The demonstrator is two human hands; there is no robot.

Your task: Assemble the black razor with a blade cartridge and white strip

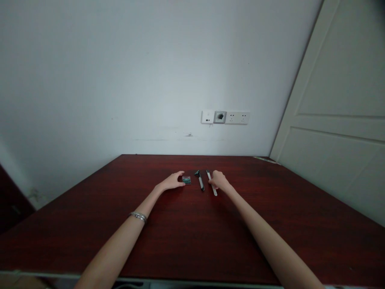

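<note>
My left hand [172, 182] rests on the table with thumb and fingers spread at the left side of a small clear case [186, 180] that has something greenish inside. Whether its fingertips touch the case I cannot tell. To the right of the case lies a razor [201, 181] with a dark head and a grey and black handle, apart from both hands. My right hand [219, 180] is closed, its fingers on a slim white stick [214, 191] with a dark far end. The stick lies slanted, partly covered by the fingers.
The dark red wooden table [192, 237] reaches back to a white wall [150, 80]. Sockets [237, 117] and a wall plate with a black plug [220, 117] sit above its back edge. A pale panelled door [337, 120] stands at the right.
</note>
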